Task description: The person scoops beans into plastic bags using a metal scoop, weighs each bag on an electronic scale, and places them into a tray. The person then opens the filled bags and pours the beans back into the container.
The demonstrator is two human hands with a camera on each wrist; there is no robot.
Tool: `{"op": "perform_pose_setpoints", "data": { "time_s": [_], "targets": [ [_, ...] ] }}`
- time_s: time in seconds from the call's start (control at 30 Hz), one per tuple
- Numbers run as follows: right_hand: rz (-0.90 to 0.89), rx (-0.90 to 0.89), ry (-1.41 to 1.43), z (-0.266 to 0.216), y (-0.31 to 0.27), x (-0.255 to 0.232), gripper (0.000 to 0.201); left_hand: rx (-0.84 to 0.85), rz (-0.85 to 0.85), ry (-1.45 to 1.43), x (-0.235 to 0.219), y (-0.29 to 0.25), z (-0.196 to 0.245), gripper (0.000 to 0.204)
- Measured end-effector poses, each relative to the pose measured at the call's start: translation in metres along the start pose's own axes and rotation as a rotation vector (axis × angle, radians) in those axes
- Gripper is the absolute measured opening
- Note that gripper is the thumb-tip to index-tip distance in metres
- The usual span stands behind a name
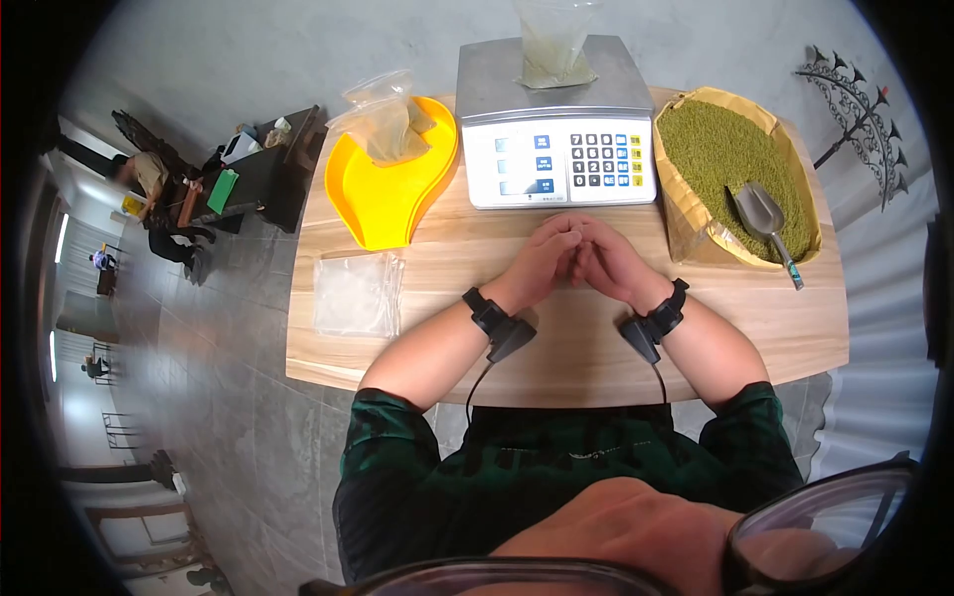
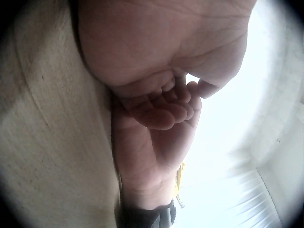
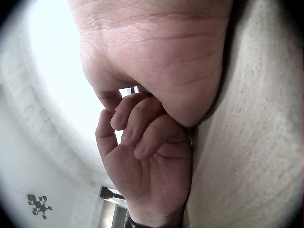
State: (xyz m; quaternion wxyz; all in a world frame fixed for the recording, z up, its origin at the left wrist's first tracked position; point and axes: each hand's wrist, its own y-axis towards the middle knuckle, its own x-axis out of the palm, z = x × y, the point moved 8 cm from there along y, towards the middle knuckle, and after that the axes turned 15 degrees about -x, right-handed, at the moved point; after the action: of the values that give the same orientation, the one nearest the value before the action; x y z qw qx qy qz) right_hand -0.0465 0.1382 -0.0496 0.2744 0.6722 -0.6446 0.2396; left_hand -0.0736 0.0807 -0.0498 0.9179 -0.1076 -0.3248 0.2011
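Both hands rest together on the wooden table in front of the white scale (image 1: 559,159), fingers loosely bent and overlapping, with no object visible in them. The left hand (image 1: 538,265) (image 2: 166,42) meets the right hand (image 1: 618,266) (image 3: 156,57) at the fingers and thumbs. A clear bag with greenish contents (image 1: 556,55) stands on the scale's metal plate. To the right, a metal scoop (image 1: 761,211) lies on green granules (image 1: 711,144) in an open paper sack (image 1: 686,214).
At the left, a yellow tray (image 1: 383,214) holds a partly filled clear bag (image 1: 391,129). Flat clear bags (image 1: 355,296) lie stacked below it. The table (image 1: 556,372) stands near a grey wall, with a black ornamental rack (image 1: 855,114) at the right. Other people and furniture are far left.
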Motion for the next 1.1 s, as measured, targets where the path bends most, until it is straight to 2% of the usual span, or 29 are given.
{"op": "perform_pose_setpoints", "data": {
  "time_s": [0.07, 0.13, 0.67, 0.8, 0.87, 1.1],
  "targets": [
    [0.004, -0.001, -0.005, 0.000, 0.000, -0.002, 0.035, 0.009, -0.011, 0.012, 0.002, 0.000, 0.001, 0.022],
    [-0.109, -0.014, -0.040, 0.000, 0.001, 0.002, 0.038, 0.005, -0.018, 0.016, 0.003, -0.001, 0.001, 0.022],
    [-0.072, -0.009, -0.056, -0.002, 0.001, 0.005, 0.040, -0.014, -0.035, 0.025, 0.003, -0.002, 0.001, 0.030],
    [-0.094, -0.008, -0.053, -0.004, 0.001, 0.007, 0.040, -0.018, -0.046, -0.003, 0.003, -0.002, 0.002, 0.025],
    [-0.100, -0.008, -0.042, -0.004, 0.000, 0.008, 0.039, -0.006, -0.027, 0.013, 0.001, 0.000, 0.000, 0.032],
    [-0.079, -0.001, -0.037, -0.001, 0.001, 0.006, 0.040, -0.008, -0.004, 0.020, 0.002, -0.001, 0.001, 0.030]
  ]
}}
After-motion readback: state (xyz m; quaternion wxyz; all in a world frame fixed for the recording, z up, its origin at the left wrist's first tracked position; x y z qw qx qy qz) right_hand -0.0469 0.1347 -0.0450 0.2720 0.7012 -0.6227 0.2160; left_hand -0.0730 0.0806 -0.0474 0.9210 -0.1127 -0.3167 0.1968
